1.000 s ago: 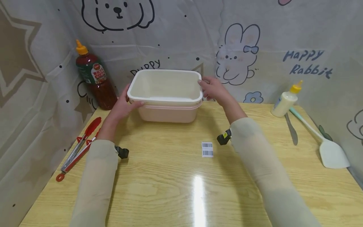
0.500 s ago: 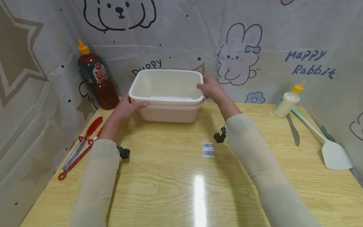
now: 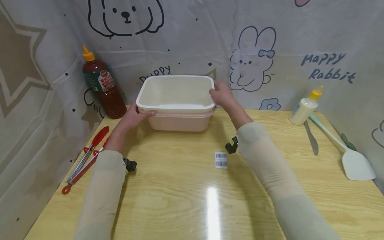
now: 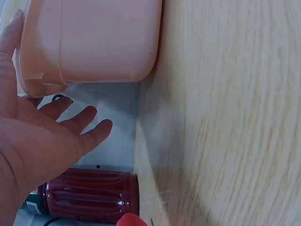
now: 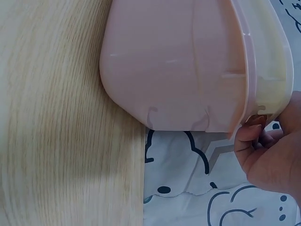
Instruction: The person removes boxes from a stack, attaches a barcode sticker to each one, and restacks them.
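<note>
At the back of the table, a white plastic bin (image 3: 177,91) sits nested in a pink plastic bin (image 3: 179,122). My left hand (image 3: 130,118) holds the pink bin's left front corner, the thumb lying along its rim. In the left wrist view the other fingers (image 4: 77,122) spread loosely below that corner. At the right end, my right hand (image 3: 222,94) pinches the white bin's rim, with the thumb over its inner side. Curled fingers (image 5: 251,134) show under that rim in the right wrist view, beside the pink rim.
A red sauce bottle (image 3: 108,93) stands at the back left, above red-handled tongs (image 3: 85,160). Near the middle lies a barcode label (image 3: 221,160). On the right are a white squeeze bottle (image 3: 303,108), a knife (image 3: 311,138) and a white spatula (image 3: 357,163). Patterned cloth (image 3: 195,43) hangs behind.
My right hand has closed from loosely touching the bin's right end to pinching the white rim. The left hand keeps its hold, and the bins stay nearly in place.
</note>
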Demonstrator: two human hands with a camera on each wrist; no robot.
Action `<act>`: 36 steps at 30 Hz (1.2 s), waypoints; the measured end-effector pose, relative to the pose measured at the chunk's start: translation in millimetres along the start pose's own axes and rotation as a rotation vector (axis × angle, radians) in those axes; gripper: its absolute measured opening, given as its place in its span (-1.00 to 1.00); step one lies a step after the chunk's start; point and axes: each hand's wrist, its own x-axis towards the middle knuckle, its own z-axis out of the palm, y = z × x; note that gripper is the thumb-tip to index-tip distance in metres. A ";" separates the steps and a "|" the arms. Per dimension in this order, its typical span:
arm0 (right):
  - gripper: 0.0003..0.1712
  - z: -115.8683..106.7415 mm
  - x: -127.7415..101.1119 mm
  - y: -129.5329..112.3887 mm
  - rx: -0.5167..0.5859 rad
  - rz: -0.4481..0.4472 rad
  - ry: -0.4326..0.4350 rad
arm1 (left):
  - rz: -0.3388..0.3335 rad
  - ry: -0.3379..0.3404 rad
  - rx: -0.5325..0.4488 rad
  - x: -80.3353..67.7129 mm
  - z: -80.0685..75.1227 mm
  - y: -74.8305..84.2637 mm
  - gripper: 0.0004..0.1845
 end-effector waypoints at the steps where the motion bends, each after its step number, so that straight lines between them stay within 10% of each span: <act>1: -0.38 0.8 -0.2 -0.2 0.010 -0.006 -0.002 | -0.003 -0.001 0.006 -1.3 -0.3 -0.4 0.14; 36: -0.30 -12.6 -3.7 -22.0 0.232 0.028 0.076 | 0.002 0.004 0.052 -1.5 -0.2 -6.3 0.12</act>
